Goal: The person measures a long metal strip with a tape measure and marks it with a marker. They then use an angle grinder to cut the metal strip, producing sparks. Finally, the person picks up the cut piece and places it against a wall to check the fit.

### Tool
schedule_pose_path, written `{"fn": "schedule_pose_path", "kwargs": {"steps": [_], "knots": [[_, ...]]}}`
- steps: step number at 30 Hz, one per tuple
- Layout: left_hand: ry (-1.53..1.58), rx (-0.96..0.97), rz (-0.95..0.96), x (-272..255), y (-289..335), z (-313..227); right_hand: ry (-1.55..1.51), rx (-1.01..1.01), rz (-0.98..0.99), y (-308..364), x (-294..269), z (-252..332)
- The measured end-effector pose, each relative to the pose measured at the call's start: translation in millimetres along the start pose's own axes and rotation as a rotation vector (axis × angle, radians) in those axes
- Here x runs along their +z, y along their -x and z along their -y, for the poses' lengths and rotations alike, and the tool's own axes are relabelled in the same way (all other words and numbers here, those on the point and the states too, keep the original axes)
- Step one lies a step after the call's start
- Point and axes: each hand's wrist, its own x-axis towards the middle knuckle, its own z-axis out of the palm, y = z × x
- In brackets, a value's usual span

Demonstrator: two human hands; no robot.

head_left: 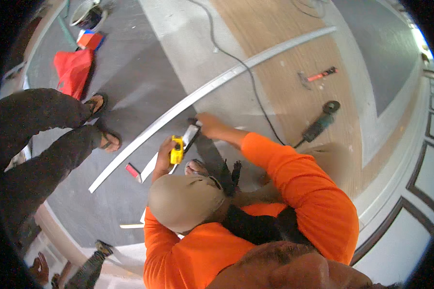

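Note:
My left hand [164,155] is closed around a yellow tape measure [177,150], held just beyond my bent knee. A pale metal channel [192,133] with a dark side slants past the tape measure. At its far end, my right hand [210,126] is closed with its fingertips on the channel; the grip is slightly blurred. Beside those fingertips is a small dark thing [192,120] that I cannot make out. Farther out, a long pale metal strip [178,109] lies across the floor, apart from both hands.
An angle grinder [319,124] with a cord [250,71] and a red-handled hammer [319,76] lie at right. A small red-and-black object [133,170] sits left of my knee. Another person's legs [48,120] stand at left, near a red bag [74,71] and a bucket [86,13].

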Motion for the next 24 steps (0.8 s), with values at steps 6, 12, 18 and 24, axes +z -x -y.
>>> {"fn": "schedule_pose_path", "kwargs": {"steps": [6, 12, 18, 24], "knots": [[-0.168, 0.100, -0.010, 7.0, -30.5, 1.5, -0.723, 0.128, 0.378, -7.6, -97.7, 59.3], [-0.278, 0.030, 0.147, 19.5, -49.1, -4.0, -0.853, 0.122, 0.547, 4.3, -110.5, 50.6], [-0.770, -0.081, 0.144, 46.4, -42.3, -20.0, -0.670, 0.110, 0.599, 6.9, -122.2, 28.9], [-0.884, -0.173, 0.140, 3.3, -36.4, -33.1, -1.064, 0.208, 0.191, -13.6, -187.6, -68.9]]}}
